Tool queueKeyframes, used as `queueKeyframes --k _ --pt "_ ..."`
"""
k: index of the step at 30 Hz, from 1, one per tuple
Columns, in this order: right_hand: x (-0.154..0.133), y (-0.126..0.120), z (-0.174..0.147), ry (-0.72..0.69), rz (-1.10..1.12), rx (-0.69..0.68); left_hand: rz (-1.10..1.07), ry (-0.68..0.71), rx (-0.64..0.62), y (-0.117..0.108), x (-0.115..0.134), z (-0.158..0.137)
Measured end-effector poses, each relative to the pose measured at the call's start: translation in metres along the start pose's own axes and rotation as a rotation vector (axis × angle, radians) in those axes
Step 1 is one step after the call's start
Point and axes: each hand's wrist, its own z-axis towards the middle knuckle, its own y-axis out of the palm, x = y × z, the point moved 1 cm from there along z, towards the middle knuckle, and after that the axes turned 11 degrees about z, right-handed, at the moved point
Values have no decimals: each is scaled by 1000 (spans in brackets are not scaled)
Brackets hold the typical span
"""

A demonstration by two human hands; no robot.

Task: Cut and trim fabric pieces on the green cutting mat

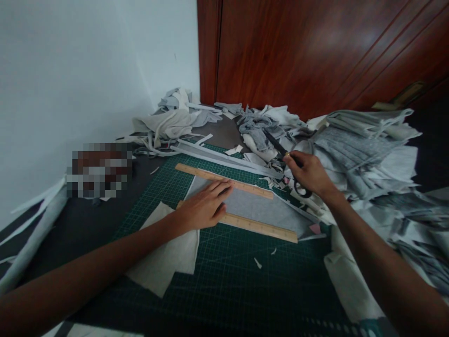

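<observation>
My left hand point(205, 205) lies flat on a piece of grey fabric point(250, 205), fingers stretched out. Its fingertips reach a wooden ruler point(256, 190) along the fabric's far edge. A second wooden ruler point(261, 226) lies along the near edge, partly covered by the same hand. My right hand point(310, 174) is closed around black-handled scissors point(275, 141), raised over the scraps on the right, blades pointing away. A cream cloth piece point(178, 260) sits under my left forearm. All of these cloths rest on a green cutting mat point(228, 281).
Folded grey fabric point(361, 140) is stacked high at the right. Cloth scraps point(259, 128) pile against the wooden door point(298, 51), and more fabric point(164, 124) lies by the wall. Long pale strips point(224, 160) cross the mat's far side. A blurred-out patch point(100, 171) sits left.
</observation>
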Motion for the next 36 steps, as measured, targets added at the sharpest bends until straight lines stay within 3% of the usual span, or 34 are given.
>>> queueKeyframes --k 4,8,18,28,36 --pt "-33 43 2 -67 208 -132 -7 3 41 2 -2 0" --pt "-48 82 10 -79 196 -202 -16 1 48 4 -2 -1" --pt "-71 123 28 -179 29 -316 19 -11 23 2 2 0" --pt "-61 130 30 -272 89 -200 10 -8 20 3 2 0" --pt "-53 109 24 -280 190 -111 13 2 31 2 1 -1"
